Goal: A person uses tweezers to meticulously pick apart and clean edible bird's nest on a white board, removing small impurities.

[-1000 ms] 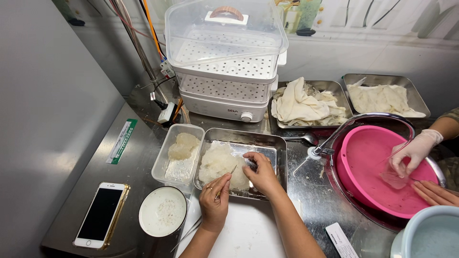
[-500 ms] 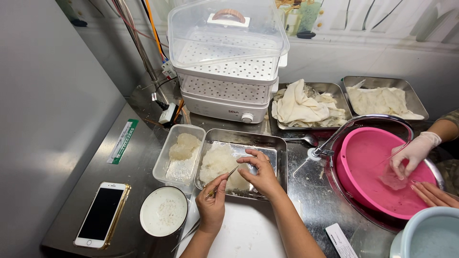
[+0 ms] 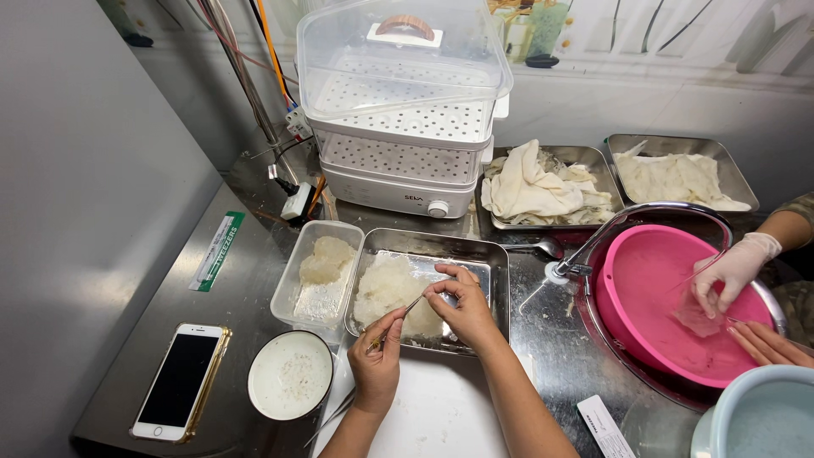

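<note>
Head view: thin tweezers (image 3: pixel 398 312) are pinched in the left hand (image 3: pixel 376 360), right hand (image 3: pixel 462 307) fingertips pressed on the soft, wet, easily torn translucent mass (image 3: pixel 392 293); best lifted at its edge.

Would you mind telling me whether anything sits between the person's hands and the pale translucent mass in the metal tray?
Nothing visible does. The left hand holds tweezers whose tip reaches the pale mass in the metal tray, and the right hand rests at its edge.
</note>
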